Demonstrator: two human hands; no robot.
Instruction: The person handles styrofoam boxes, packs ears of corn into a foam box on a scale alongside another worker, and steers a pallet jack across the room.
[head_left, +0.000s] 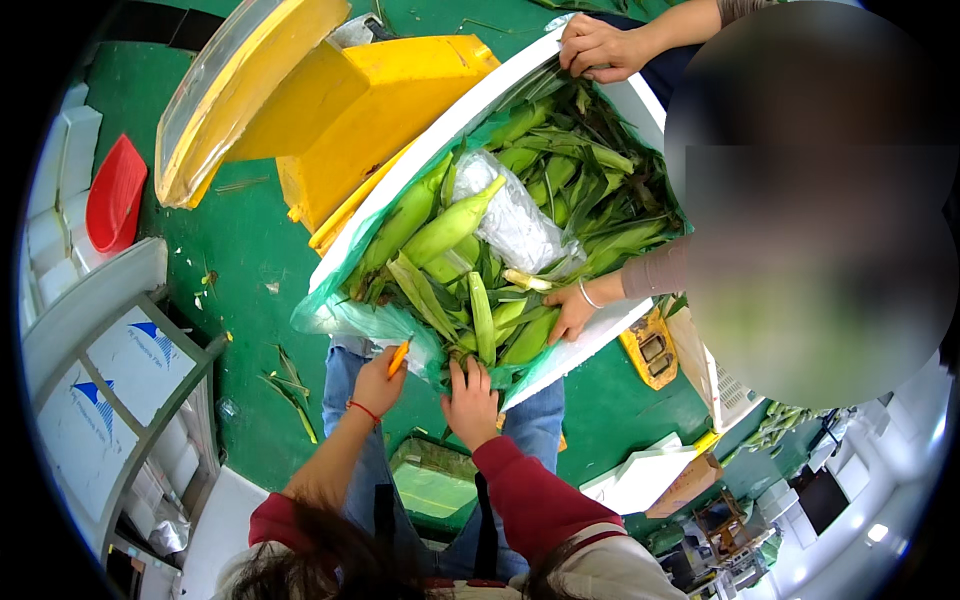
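Observation:
A white foam box (450, 118) lined with a green plastic bag (337, 313) holds many ears of corn in green husks (450, 225). Among them lies a clear plastic-wrapped white bundle (514, 217). My left hand (379, 382), with a red cord on its wrist, grips an orange-handled tool (399, 358) beside the near left corner of the box; its blade is not visible. My right hand (471, 401) rests with its fingers on husks at the near edge; whether it grips one is unclear. Another person's hand (574, 309) touches the corn, and their other hand (600, 49) is at the far rim.
A yellow platform scale (360, 112) stands against the box's left side. A red scoop (116, 195) and a metal-framed rack (172, 397) are at the left. Loose husks (292, 390) lie on the green floor. White foam lids (637, 480) and a cardboard box (686, 484) are at the lower right.

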